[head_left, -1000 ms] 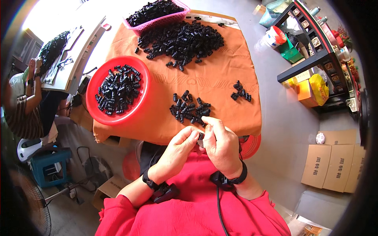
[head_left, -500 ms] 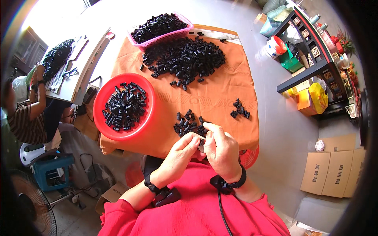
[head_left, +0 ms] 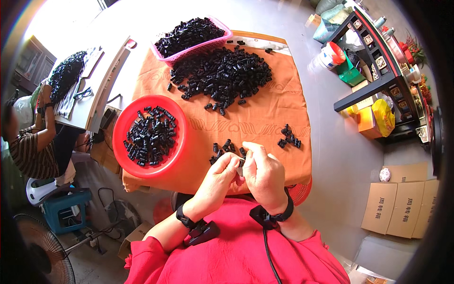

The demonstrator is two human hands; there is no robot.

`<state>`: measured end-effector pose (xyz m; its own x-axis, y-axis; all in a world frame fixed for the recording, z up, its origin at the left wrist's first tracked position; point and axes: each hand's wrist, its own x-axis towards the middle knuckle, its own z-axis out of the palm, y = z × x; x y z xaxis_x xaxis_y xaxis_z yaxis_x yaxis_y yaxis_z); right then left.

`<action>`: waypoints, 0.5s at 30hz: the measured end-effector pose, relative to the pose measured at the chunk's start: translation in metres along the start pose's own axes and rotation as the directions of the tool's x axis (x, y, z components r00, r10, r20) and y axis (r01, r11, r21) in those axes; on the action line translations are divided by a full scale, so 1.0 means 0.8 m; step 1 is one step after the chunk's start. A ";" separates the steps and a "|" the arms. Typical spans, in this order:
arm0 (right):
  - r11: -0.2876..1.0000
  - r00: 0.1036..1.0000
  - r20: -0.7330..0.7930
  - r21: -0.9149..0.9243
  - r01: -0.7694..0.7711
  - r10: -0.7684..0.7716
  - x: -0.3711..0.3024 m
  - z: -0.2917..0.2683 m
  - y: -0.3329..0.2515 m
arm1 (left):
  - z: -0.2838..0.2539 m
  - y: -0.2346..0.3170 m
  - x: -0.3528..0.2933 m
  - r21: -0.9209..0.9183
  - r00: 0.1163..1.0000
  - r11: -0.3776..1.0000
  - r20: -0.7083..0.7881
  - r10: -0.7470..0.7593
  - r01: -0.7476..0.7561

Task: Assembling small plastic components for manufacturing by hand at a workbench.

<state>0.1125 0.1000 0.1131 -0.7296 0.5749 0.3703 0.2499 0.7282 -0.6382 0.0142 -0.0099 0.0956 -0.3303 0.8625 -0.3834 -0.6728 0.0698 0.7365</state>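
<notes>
At the table's near edge, my left hand (head_left: 212,183) and my right hand (head_left: 266,179) meet fingertip to fingertip. Both are closed in a pinch on a small black cylindrical part (head_left: 242,162). A pale sliver shows at its lower side, too small to name. Just beyond my fingers lies a small heap of like black parts (head_left: 222,147), partly covered by my hands. To the right of it sits a smaller cluster (head_left: 289,138). A red basin (head_left: 119,142) on the left holds many more of them.
Farther back on the orange tablecloth (head_left: 255,124) spreads a large black pile (head_left: 222,75), beside a full pink basket (head_left: 203,48). At left, another person (head_left: 33,146) works at a white table (head_left: 97,97). A fan (head_left: 45,251) stands lower left; cartons (head_left: 397,208) stand at right.
My two hands have shifted slightly away from my body, still pinching the small black part, and now cover more of the near heap. The view has tilted a little.
</notes>
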 end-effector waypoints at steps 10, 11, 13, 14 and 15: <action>0.999 0.996 0.076 -0.003 -0.050 0.050 0.012 0.011 0.010 | -0.014 -0.001 0.020 -0.062 0.999 0.997 -0.019 -0.041 0.040; 0.998 0.994 0.086 0.011 -0.068 0.067 0.013 0.012 0.010 | -0.016 -0.004 0.021 -0.076 0.999 0.996 -0.014 -0.040 0.038; 0.996 0.991 0.099 0.025 -0.088 0.085 0.012 0.016 0.013 | -0.020 -0.008 0.024 -0.090 0.999 0.995 -0.010 -0.041 0.040; 0.995 0.991 0.103 0.036 -0.095 0.091 0.012 0.018 0.016 | -0.022 -0.009 0.024 -0.097 0.999 0.994 -0.017 -0.049 0.047; 0.994 0.990 0.107 0.046 -0.102 0.097 0.011 0.019 0.017 | -0.022 -0.009 0.025 -0.104 0.998 0.993 -0.025 -0.056 0.053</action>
<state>0.0995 0.1094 0.0971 -0.7656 0.5999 0.2325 0.2936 0.6474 -0.7033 0.0008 -0.0021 0.0726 -0.3084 0.8444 -0.4381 -0.7544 0.0634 0.6533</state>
